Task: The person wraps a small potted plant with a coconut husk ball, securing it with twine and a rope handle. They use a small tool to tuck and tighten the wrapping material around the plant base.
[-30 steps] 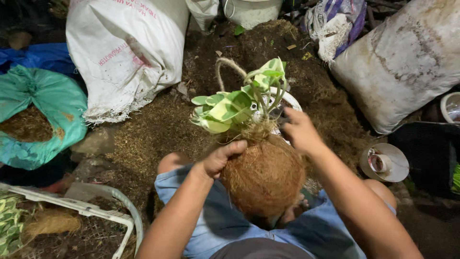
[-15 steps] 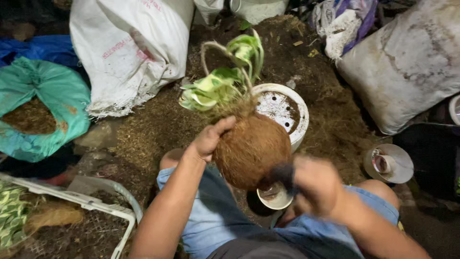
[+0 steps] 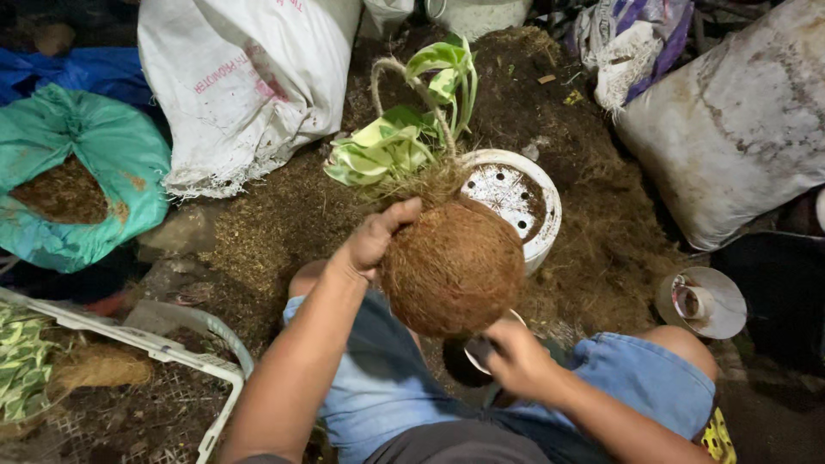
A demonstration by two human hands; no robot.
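Holding: left hand [image 3: 375,239] grips a round coconut-fibre ball [image 3: 453,268], fingers clamped on its upper left side, above the person's lap.
Plant: green-and-cream leaves [image 3: 397,137] rise from the ball's top.
Right hand [image 3: 518,359]: below the ball, fingers closed on a small pale cup [image 3: 478,351].
Pot: white perforated pot [image 3: 516,199] behind the ball, partly hidden by it, its contents unclear.
Surroundings: white sack [image 3: 245,86], teal bag [image 3: 82,193] containing brown fibre, grey sack [image 3: 730,129], white crate [image 3: 146,344].
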